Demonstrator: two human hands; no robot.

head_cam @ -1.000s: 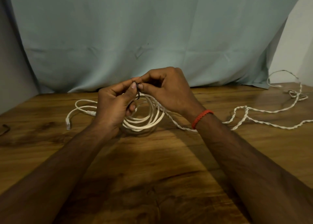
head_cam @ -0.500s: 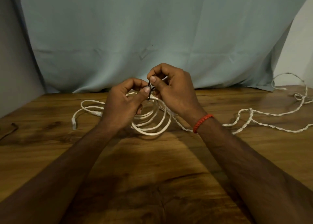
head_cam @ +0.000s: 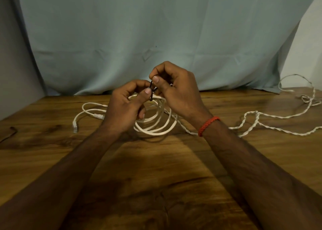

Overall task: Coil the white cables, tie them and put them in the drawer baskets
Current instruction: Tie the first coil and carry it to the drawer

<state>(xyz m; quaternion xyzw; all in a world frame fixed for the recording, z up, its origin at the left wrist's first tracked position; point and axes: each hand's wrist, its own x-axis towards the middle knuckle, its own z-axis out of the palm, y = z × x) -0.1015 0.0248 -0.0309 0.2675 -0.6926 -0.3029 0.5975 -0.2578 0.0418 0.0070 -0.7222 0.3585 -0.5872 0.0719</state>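
Our left hand point(head_cam: 125, 108) and right hand point(head_cam: 176, 92) pinch a dark tie point(head_cam: 151, 97) above the coiled white cable point(head_cam: 156, 134) on the wooden table point(head_cam: 156, 177); a pale blue cloth point(head_cam: 139, 29) hangs behind.

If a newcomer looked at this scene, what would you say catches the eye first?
Both hands meet mid-table: the left hand and right hand pinch a thin dark tie over a coiled smooth white cable on the brown wooden table. A red braided wristband marks the right wrist, and a loose twisted white cord trails off to the right.
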